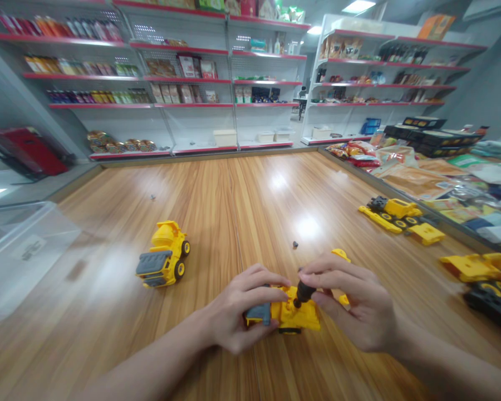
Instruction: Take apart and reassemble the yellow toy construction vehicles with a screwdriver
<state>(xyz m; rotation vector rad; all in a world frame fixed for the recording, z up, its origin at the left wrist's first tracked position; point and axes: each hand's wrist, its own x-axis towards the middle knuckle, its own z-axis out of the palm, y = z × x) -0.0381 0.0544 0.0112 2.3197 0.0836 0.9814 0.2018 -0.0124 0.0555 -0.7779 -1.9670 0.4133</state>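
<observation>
My left hand point(244, 309) is closed around the grey-cabbed front of a yellow toy truck point(307, 320) lying on the table. Between the fingertips of my right hand point(354, 298) is a short black screwdriver point(304, 292), tilted, with its lower end at the truck's yellow bed. Partly hidden behind my right hand is another yellow toy part point(340, 254). A small dark piece point(295, 244) lies just beyond the hands. To the left stands a yellow toy cement mixer truck point(162, 253) with a grey front.
Yellow toy vehicle parts point(401, 214) and a yellow and black toy vehicle point(490, 273) lie at the right. A clear plastic bin point(20, 250) is at the left edge. A tiny grey piece point(152, 196) lies farther back on the wooden table point(217, 189). Packets point(359, 153) line the right side.
</observation>
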